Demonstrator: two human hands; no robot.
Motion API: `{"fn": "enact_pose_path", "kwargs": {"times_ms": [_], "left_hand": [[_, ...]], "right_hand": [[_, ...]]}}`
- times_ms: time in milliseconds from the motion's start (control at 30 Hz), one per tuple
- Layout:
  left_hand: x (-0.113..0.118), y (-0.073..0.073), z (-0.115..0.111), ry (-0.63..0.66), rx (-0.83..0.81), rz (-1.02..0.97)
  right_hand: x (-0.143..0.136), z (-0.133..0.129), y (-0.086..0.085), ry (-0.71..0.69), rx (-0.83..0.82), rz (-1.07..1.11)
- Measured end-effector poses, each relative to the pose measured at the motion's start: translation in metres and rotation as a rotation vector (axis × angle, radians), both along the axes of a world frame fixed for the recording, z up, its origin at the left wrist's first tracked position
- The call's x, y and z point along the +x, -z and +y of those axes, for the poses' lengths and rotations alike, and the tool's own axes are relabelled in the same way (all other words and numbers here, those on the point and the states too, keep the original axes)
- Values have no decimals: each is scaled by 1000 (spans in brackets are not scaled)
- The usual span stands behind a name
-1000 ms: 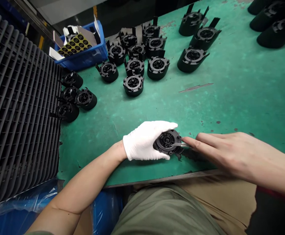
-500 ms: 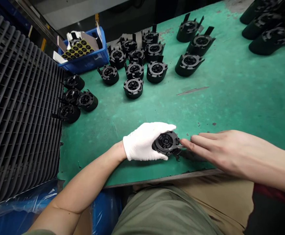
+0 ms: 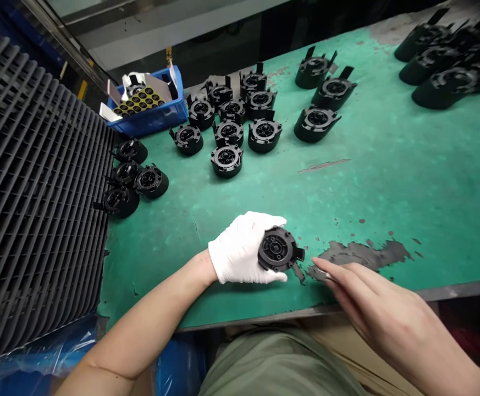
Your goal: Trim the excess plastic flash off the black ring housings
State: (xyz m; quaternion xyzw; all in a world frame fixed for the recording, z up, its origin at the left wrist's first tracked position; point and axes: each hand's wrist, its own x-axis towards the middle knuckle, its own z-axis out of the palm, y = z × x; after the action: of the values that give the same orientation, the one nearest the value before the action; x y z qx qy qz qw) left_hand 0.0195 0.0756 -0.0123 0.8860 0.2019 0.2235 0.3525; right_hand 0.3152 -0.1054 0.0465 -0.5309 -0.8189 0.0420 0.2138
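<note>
Holding a round black housing (image 3: 276, 248) near the front edge of the green table (image 3: 264, 192), with the gloved fingers of the left hand (image 3: 242, 247) curled around its side. Pinching a slim metal tool (image 3: 320, 273) narrowly in the bare right hand (image 3: 388, 308), beside the housing but apart from it. Farther back, more black housings (image 3: 227, 159) in clusters. Impossible to tell finished from unfinished, or to judge the work left on the held one.

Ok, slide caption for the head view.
Gloved left hand holds a round black part; bare right hand grips a tool.
</note>
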Motion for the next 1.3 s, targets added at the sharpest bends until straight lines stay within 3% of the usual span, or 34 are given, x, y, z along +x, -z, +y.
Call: {"fn": "enact_pose_path", "kwargs": {"times_ms": [100, 300, 567, 833, 1000, 1167, 1300], "left_hand": [[2, -3, 1, -2, -17, 73], [-1, 10, -1, -79, -31, -71], [-2, -9, 6, -9, -130, 100], [-4, -11, 9, 70, -135, 17], [-2, -16, 5, 59, -193, 92], [-5, -22, 6, 73, -205, 85], [-7, -18, 4, 111, -147, 15]], "right_hand": [[-21, -13, -2, 78, -9, 7], [-38, -17, -3, 89, -29, -27], [-17, -11, 17, 168, 4, -24], [-26, -18, 11, 129, -95, 49], [-30, -21, 12, 172, -69, 64], [-11, -10, 0, 182, -11, 73], [10, 6, -9, 191, 34, 35]]}}
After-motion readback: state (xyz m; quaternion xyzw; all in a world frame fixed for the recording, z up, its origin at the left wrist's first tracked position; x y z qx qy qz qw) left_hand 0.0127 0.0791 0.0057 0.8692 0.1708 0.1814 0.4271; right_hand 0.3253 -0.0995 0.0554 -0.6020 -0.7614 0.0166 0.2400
